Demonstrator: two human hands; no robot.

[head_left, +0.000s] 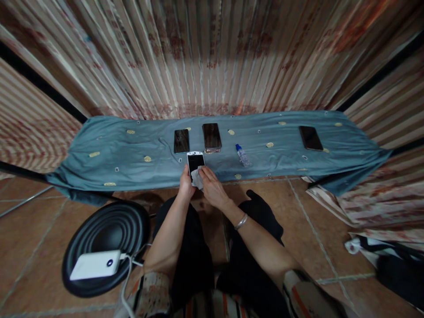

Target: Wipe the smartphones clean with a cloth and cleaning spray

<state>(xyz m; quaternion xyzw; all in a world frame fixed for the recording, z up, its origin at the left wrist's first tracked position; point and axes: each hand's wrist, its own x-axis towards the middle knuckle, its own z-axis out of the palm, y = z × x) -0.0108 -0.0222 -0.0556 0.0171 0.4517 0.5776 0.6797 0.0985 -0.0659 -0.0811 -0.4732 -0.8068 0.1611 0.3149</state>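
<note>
My left hand [187,182] is closed around the lower left edge of a white smartphone [196,161] with a dark screen, held up at the front edge of the cloth-covered bench. With closed fingers, my right hand [212,187] presses a light grey cloth [198,177] onto the lower part of that screen. Just beyond the held phone lie a dark phone [181,141] and, to its right, a stack of phones [212,137]. A clear spray bottle with a blue top [243,155] rests on its side to the right of my hands.
Another dark device [310,138] lies toward the right end of the blue-green bench cover [159,170]. On the floor at left, a white power bank [96,265] with a cable sits on a round black stool [139,221]. Striped curtains [212,57] hang behind; dark poles slant at both sides.
</note>
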